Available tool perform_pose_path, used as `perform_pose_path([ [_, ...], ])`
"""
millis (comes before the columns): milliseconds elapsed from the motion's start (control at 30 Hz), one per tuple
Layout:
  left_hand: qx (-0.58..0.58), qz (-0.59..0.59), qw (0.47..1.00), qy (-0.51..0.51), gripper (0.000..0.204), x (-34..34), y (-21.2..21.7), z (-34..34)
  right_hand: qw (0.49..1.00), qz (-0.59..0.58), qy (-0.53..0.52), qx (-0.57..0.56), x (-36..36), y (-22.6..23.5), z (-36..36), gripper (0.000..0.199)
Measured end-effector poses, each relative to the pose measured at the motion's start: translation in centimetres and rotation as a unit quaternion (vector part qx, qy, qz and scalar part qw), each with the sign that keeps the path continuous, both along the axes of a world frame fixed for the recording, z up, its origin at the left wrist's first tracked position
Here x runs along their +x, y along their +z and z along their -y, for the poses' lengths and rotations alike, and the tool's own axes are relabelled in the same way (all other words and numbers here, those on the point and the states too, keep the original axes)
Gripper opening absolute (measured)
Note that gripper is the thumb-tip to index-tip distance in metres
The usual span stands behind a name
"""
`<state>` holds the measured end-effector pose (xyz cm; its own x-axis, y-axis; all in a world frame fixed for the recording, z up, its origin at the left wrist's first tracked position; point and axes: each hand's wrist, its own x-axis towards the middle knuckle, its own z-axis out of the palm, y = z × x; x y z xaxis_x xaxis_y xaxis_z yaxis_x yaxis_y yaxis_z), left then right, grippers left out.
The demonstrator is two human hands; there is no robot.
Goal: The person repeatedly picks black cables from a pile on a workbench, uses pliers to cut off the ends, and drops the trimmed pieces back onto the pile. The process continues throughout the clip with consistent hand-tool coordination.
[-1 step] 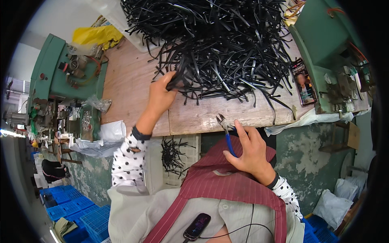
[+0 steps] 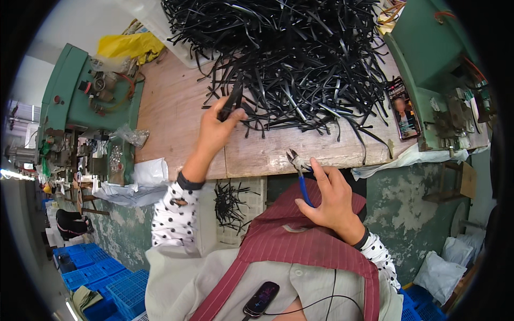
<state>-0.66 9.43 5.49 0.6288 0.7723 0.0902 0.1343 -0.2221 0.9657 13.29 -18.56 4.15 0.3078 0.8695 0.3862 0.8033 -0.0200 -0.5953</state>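
Observation:
My left hand [image 2: 215, 131] is closed around a small bunch of black glasses temples [image 2: 234, 99], thin curved strips that point up and away from the fist. It is held at the near left edge of a large pile of the same temples [image 2: 300, 69] on the wooden table. My right hand [image 2: 336, 202] grips blue-handled cutting pliers [image 2: 302, 187] at the table's front edge. Their metal jaws are apart and point up to the left, with nothing between them. Part of the handles is hidden by the palm.
Below the table edge, a white plastic crate [image 2: 249, 206] holds more black temples. Green machines [image 2: 72, 96] flank the table, the right one [image 2: 436, 69] beside a phone [image 2: 402, 113]. A cable runs from a small black device [image 2: 261, 299] at my chest. Blue crates [image 2: 88, 262] stand at lower left.
My left hand has turned slightly and drawn a little away from the pile, with the bunch of glasses temples now tilted upright in it. The right hand and pliers have hardly moved.

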Motion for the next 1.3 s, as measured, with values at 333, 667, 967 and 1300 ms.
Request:
perform_pose_path([
  [333,-0.43,0.316,0.84,-0.097,0.035,-0.1,-0.3,7.2,0.997,-0.061,0.052,-0.009,-0.6,2.0,-0.6,0.096],
  [667,-0.289,0.384,0.87,-0.106,0.046,0.8,-0.3,8.7,0.992,-0.081,0.091,-0.028,-1.2,2.2,-0.9,0.095],
  [967,-0.228,0.364,0.903,-0.006,0.045,1.5,0.1,10.1,0.986,-0.116,0.1,-0.06,-1.5,2.0,-0.8,0.097],
  [1300,-0.408,0.351,0.823,-0.183,0.047,0.7,-0.4,7.9,0.959,-0.205,0.167,-0.105,-0.2,3.1,0.0,0.093],
])
